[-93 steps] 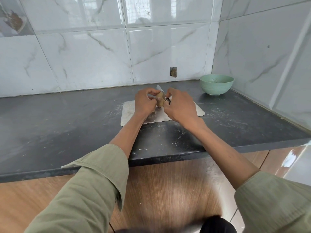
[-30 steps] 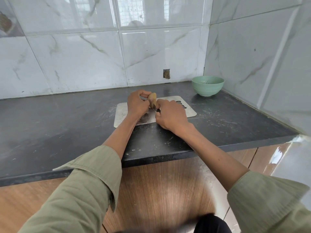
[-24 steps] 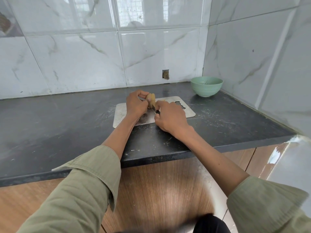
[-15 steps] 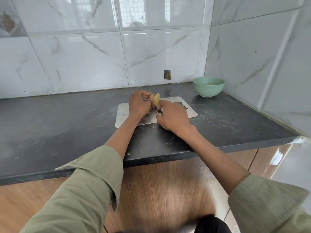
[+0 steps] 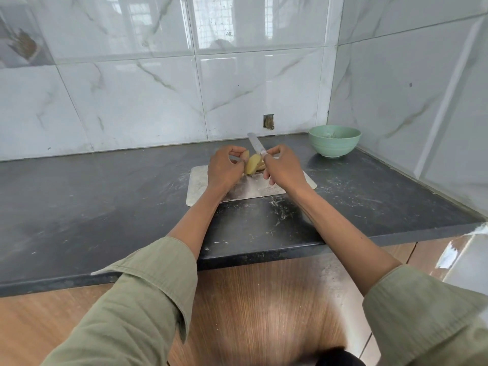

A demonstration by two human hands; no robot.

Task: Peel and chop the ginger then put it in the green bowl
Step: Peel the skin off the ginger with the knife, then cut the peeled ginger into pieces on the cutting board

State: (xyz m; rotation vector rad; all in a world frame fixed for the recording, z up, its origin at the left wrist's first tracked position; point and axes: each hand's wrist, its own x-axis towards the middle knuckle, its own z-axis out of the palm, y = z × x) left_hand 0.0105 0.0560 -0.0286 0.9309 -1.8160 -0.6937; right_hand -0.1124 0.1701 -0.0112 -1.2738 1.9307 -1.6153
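A pale yellow piece of ginger (image 5: 250, 164) is held above the steel cutting board (image 5: 200, 186), pinched in the fingers of my left hand (image 5: 224, 169). My right hand (image 5: 284, 169) grips a knife (image 5: 254, 145) whose blade points up and away, past the ginger's right side. A strip of skin hangs beside the ginger at the blade's base. The green bowl (image 5: 334, 141) stands at the back right of the dark counter, near the corner of the tiled walls.
The dark counter (image 5: 105, 207) runs wide to the left of the board, with white scuffs in front of it. Marble-look tiled walls close the back and the right side. Wooden cabinet fronts lie below the counter edge.
The knife blade, hidden behind the hands a moment ago, now sticks up past the ginger. More pale peeled flesh shows on the ginger. Both hands stay over the board.
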